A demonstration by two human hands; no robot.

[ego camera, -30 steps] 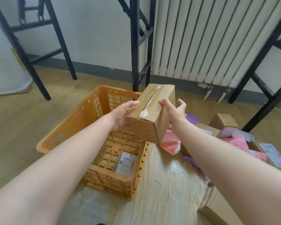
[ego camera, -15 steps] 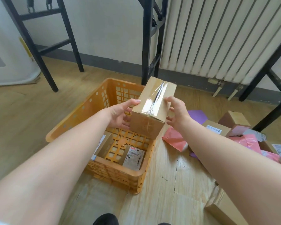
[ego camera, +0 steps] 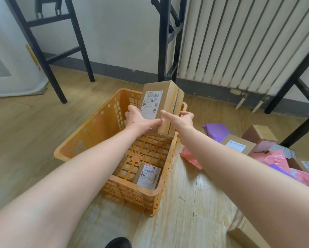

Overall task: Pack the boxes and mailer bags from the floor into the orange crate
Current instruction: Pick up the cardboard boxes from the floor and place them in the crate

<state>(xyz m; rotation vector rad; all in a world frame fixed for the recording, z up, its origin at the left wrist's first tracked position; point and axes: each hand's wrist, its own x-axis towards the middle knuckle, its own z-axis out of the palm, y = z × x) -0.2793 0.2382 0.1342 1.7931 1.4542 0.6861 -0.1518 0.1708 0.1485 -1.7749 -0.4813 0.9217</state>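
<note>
Both hands hold a brown cardboard box [ego camera: 168, 97] over the far right end of the orange crate [ego camera: 89, 133]. The box stands on end, tilted, its white shipping label facing me, and its lower end dips below the crate's rim. My left hand [ego camera: 141, 121] grips the labelled face and left side, thumb across the front. On the taped right side, my right hand [ego camera: 181, 119] holds the box. A smaller labelled box [ego camera: 148, 176] lies flat on the crate's floor at the near right corner. My left forearm hides part of the crate's inside.
On the wooden floor right of the crate lies a pile: a purple mailer [ego camera: 216, 130], a labelled box [ego camera: 237, 144], a small box [ego camera: 261, 131], pink mailers [ego camera: 273, 158]. Another box [ego camera: 248, 235] sits at the lower right. Black frame legs [ego camera: 165, 42] and a radiator [ego camera: 239, 42] stand behind.
The box has been turned from tape side up to label facing me. It has dropped lower into the crate's far right end, with both hands still on it.
</note>
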